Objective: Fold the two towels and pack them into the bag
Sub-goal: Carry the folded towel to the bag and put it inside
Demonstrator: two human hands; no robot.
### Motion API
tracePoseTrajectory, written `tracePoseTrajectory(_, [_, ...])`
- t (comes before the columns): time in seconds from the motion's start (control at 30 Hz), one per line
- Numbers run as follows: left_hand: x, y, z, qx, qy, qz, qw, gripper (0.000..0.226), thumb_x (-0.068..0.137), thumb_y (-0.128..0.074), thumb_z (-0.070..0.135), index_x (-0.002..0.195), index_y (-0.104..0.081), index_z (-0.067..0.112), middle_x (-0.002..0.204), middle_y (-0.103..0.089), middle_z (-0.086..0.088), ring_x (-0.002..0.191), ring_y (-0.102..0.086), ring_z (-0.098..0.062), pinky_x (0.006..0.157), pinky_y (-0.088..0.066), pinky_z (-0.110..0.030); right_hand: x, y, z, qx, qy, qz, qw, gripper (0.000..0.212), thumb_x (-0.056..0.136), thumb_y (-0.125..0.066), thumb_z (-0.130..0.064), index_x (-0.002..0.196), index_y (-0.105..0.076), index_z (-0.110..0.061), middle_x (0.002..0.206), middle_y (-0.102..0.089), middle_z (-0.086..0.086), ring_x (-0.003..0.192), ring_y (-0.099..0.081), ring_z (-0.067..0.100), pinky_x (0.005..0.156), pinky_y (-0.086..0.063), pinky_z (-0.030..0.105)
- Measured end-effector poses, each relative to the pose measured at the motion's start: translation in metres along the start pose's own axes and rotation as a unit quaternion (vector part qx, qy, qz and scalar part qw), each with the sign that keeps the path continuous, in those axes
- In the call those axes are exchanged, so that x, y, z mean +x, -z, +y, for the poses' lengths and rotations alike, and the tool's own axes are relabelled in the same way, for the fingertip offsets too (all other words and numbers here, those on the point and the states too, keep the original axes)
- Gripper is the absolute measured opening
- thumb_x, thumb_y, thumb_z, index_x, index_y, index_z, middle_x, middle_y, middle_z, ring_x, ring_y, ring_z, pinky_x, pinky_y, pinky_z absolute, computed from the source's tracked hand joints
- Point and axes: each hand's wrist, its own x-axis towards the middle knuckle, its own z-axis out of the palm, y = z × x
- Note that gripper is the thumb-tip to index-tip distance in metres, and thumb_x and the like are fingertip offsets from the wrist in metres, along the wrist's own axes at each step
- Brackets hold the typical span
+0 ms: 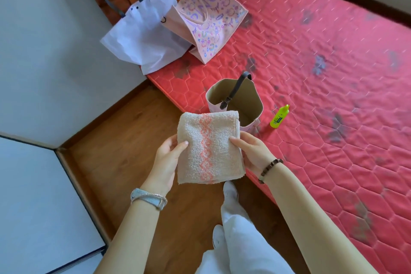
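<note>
A folded beige towel (209,147) with an orange zigzag stripe hangs in the air above the floor, just in front of the bed's edge. My left hand (169,158) grips its left side, thumb on top. My right hand (251,151) grips its right side the same way. Right behind the towel a small pink bag (235,98) with a dark strap stands open on the red mattress (311,73); its inside looks brown and I see nothing in it. Only one towel is in view.
A white plastic bag (142,33) and a pink patterned paper bag (211,20) stand at the head of the mattress against a wooden headboard. A small yellow-green bottle (279,117) lies to the right of the small bag. Wooden floor and white walls lie on my left.
</note>
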Motion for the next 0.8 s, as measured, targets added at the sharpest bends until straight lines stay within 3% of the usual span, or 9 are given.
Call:
tracePoseTrajectory(0.23, [0.051, -0.047, 0.05, 0.038, -0.013, -0.053, 0.998, 0.041, 0.098, -0.06, 0.024, 0.138, -0.051, 0.022, 0.13, -0.061, 0.004, 0.12, -0.058, -0.015, 0.103, -0.049, -0.039, 0.036, 0.025, -0.054, 0.008, 0.001, 0.016, 1.0, 0.04, 0.083, -0.075, -0.022, 0.116, -0.066, -0.003, 0.116, -0.071, 0.012, 0.104, -0.07, 0.025, 0.088, -0.058, 0.041])
tracePoseTrajectory(0.4, [0.083, -0.083, 0.072, 0.032, -0.014, -0.088, 0.996, 0.041, 0.098, -0.061, 0.021, 0.138, -0.053, 0.019, 0.129, -0.064, 0.002, 0.119, -0.061, -0.015, 0.102, -0.05, -0.037, 0.056, 0.05, -0.084, 0.039, -0.005, 0.057, 0.998, 0.033, 0.084, -0.073, -0.032, 0.108, -0.068, -0.009, 0.11, -0.073, 0.009, 0.102, -0.07, 0.026, 0.09, -0.056, 0.044])
tracePoseTrajectory(0.57, [0.112, -0.116, 0.082, 0.034, 0.002, -0.113, 0.993, 0.035, 0.098, -0.06, 0.017, 0.133, -0.056, 0.018, 0.127, -0.066, -0.001, 0.117, -0.063, -0.016, 0.102, -0.05, -0.039, 0.067, 0.075, -0.099, 0.08, -0.002, 0.071, 0.994, 0.034, 0.089, -0.068, -0.033, 0.116, -0.065, -0.012, 0.113, -0.072, 0.008, 0.105, -0.069, 0.026, 0.093, -0.055, 0.046])
tracePoseTrajectory(0.8, [0.154, -0.144, 0.083, 0.043, 0.041, -0.161, 0.985, 0.034, 0.103, -0.052, 0.017, 0.136, -0.055, 0.013, 0.125, -0.069, -0.006, 0.115, -0.066, -0.018, 0.097, -0.053, -0.035, 0.083, 0.099, -0.103, 0.13, -0.001, 0.1, 0.987, 0.023, 0.097, -0.058, -0.023, 0.117, -0.06, -0.012, 0.103, -0.071, 0.006, 0.09, -0.069, 0.022, 0.079, -0.058, 0.039])
